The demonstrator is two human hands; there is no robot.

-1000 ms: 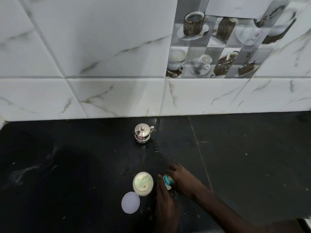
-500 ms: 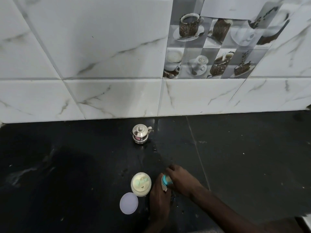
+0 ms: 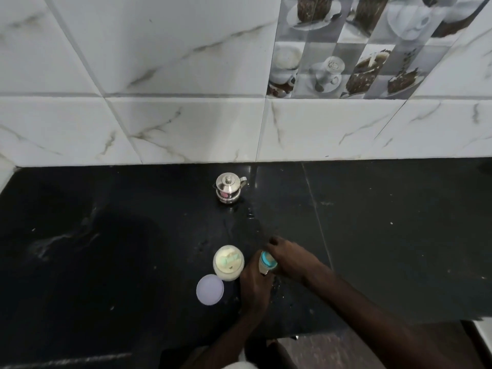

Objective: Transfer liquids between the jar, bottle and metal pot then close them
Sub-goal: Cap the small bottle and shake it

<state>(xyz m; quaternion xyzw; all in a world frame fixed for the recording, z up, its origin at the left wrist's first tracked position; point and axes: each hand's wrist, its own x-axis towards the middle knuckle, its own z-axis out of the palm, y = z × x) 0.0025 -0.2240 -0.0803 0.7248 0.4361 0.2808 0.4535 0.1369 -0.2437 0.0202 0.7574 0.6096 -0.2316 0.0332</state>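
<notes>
While both hands close round it, the bottle (image 3: 267, 265) stands upright on the black counter (image 3: 386, 235), just right of the jar (image 3: 228, 263). From below, the left hand (image 3: 254, 287) wraps the bottle's body, its fingers (image 3: 253, 267) curled against the side nearest the jar, so most of the body is hidden. From the right, the right hand (image 3: 290, 258) comes over the top; its fingers (image 3: 273, 242) reach past the far side of the teal cap (image 3: 266, 259), and whether they pinch the cap or only rest on it cannot be told. Only the cap and a strip of pale neck show between the two hands.

Open at the top, the jar is a squat, pale, rounded thing with creamy, greenish-tinted contents showing inside. Its lid (image 3: 210, 289), a flat white disc, lies on the counter just below and left of the jar, near its base; whether they touch cannot be told. Well beyond the jar, close to the tiled wall (image 3: 159, 75), the pot (image 3: 228, 191) stands alone: small, shiny steel, with a knobbed lid on and a spout towards the right. Wet specks mark the counter between pot and bottle.
</notes>
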